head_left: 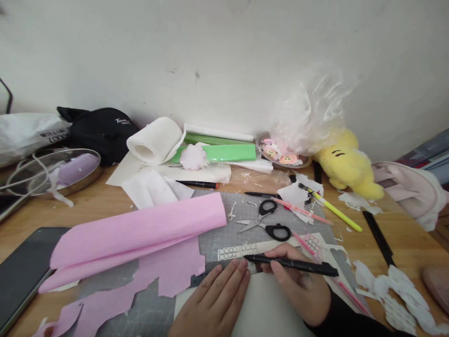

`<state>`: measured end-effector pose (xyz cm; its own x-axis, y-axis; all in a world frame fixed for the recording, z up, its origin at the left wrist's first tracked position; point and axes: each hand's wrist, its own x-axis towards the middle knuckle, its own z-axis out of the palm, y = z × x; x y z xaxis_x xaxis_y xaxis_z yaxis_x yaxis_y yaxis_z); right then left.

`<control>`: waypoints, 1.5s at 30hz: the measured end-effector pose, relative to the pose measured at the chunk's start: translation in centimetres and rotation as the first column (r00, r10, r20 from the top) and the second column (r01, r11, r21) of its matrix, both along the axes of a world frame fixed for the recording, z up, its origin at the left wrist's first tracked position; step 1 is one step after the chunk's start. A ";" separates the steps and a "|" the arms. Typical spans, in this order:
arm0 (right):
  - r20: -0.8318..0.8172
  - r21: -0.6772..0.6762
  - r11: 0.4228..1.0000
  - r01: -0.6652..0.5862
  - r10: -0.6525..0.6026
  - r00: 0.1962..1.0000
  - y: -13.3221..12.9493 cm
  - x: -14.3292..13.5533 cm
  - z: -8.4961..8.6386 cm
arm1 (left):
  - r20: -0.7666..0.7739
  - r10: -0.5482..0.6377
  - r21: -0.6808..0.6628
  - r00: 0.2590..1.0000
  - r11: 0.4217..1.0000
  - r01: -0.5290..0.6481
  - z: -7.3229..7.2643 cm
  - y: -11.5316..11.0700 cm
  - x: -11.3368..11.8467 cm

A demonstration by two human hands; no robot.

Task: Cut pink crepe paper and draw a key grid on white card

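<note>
A black pen (pixel 298 264) is held in my right hand (pixel 300 283), its tip pointing left beside a strip with drawn circles (pixel 238 250). My left hand (pixel 219 297) lies flat, fingers stretched out, on a dark see-through ruler (pixel 201 276) over cream paper (pixel 270 306). The ruler runs below the circle strip and partly under both hands. Black-handled scissors (pixel 261 222) lie with blades parted beyond the strip. To the left, a pink paper roll (pixel 140 229) rests across the grey cutting mat (pixel 140 311), with cut pink paper (pixel 178 271) below it.
A phone (pixel 28 271) lies far left. Along the wall stand a tissue roll (pixel 154 140), green packet (pixel 229 153), plastic bag (pixel 308 112) and yellow plush toy (pixel 347 166). A yellow pen (pixel 336 213), dark comb-like object (pixel 379 236) and crumpled tissue (pixel 403 295) are on the right.
</note>
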<state>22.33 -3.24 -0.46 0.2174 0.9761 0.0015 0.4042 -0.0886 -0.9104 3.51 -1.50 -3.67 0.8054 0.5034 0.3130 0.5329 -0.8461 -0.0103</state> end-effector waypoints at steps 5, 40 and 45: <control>0.044 -0.018 0.999 0.040 -0.040 0.998 0.0 0.0 0.1 | -0.031 -0.018 0.021 0.999 1.000 0.019 0.1 0.3 -0.2; -0.075 0.004 0.997 0.071 -0.070 0.995 -0.3 -0.3 -0.4 | 0.017 -0.049 0.027 0.999 0.998 0.049 -0.6 -0.3 -0.3; -0.045 -0.014 0.997 0.072 -0.073 0.996 -0.2 -0.4 -0.2 | 0.014 -0.056 0.033 0.998 0.998 0.055 -0.7 -0.3 -0.4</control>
